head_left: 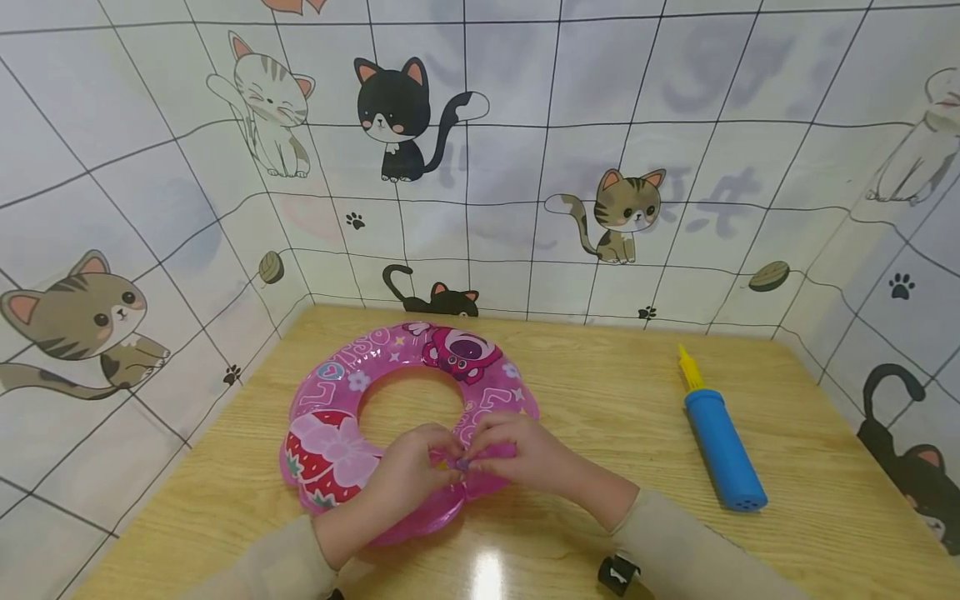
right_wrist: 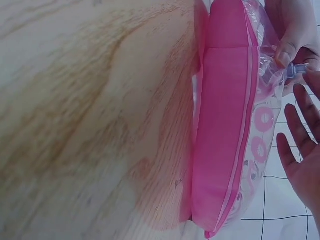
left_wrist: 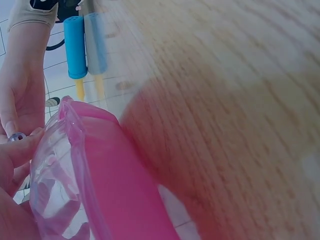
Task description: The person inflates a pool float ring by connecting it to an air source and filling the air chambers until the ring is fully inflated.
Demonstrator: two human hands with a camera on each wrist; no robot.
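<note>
A pink inflatable swim ring point(head_left: 390, 343) with strawberry and bear prints lies on the table, puffed up. Both hands meet at its near side, around a small clear valve point(right_wrist: 296, 70). My left hand point(head_left: 408, 471) pinches the film and valve base between thumb and fingers. From the other side, my right hand point(head_left: 525, 454) pinches the valve's tip with thumb and index finger, its other fingers spread apart in the right wrist view. Fingers partly cover the valve point(head_left: 462, 463) in the head view. The valve's opening shows in the left wrist view.
A blue hand pump point(head_left: 723, 450) with a yellow nozzle point(head_left: 689, 367) lies on the wooden table point(head_left: 600, 383) to the right. Cat-printed tile-pattern walls point(head_left: 510, 167) enclose the table at the back and both sides.
</note>
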